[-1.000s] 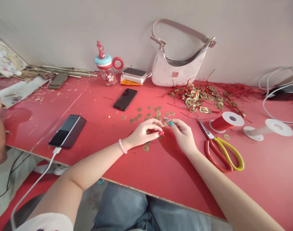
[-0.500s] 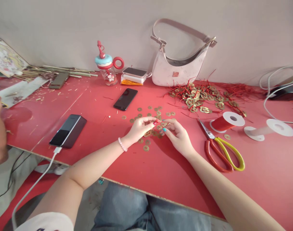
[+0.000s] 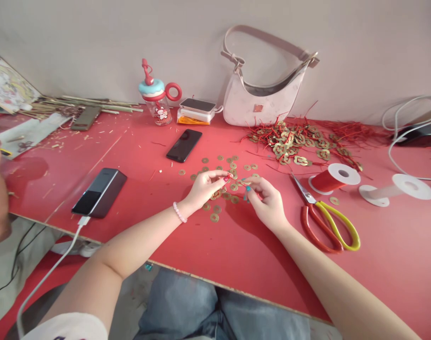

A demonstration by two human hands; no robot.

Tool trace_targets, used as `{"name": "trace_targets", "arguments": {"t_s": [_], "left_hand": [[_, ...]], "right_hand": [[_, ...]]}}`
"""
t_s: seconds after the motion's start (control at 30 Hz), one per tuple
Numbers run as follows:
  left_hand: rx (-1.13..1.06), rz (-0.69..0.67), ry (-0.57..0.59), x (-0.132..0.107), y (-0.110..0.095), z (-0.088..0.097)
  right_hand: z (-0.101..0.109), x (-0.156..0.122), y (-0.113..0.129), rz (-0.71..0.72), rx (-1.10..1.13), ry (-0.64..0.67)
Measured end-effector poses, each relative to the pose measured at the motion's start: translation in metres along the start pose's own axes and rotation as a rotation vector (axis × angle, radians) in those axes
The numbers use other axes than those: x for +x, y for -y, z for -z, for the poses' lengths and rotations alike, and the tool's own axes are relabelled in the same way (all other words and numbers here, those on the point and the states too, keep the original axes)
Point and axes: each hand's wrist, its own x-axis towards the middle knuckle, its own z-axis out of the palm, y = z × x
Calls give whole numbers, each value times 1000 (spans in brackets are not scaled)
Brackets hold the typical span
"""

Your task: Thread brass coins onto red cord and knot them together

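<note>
Since the earlier frame, the right hand [image 3: 268, 203] is shifted toward three o'clock, fingers curled; its grip cannot be told. At its nine o'clock, red cord [image 3: 230, 175] is pinched by the left hand [image 3: 203, 189]. Holed coins [image 3: 214, 217] are scattered around; the cord could be snagged if dragged low. Scissors [image 3: 309, 198] are laid at three o'clock.

Right of the fingers [image 3: 255, 194]: one pair of scissors [image 3: 309, 198], two spools [image 3: 325, 180], one lone coin [image 3: 334, 200] by the spools; beyond them, one handbag [image 3: 263, 105], one lidded cup [image 3: 160, 106], one black phone [image 3: 184, 145] lying flat; left of them, one beaded bracelet [image 3: 180, 213]; under and around them, more than a dozen loose coins [image 3: 214, 217], some overlapping; the tied coins [image 3: 300, 161] beyond to the right are too tangled to count
</note>
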Motion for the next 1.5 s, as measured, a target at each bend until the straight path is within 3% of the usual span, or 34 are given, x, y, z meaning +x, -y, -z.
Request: {"name": "trace_targets", "arguments": {"t_s": [0.47,0.87,1.5], "left_hand": [[-17,-24,-21,-1,-4,-2],[57,2,-114,0,-4,-1],[-10,19,-93,0,-3,0]], "right_hand": [[-1,-1,7,44,-96,-2],[-1,-2,7,118,-159,0],[-1,-2,6,129,-209,-58]]}}
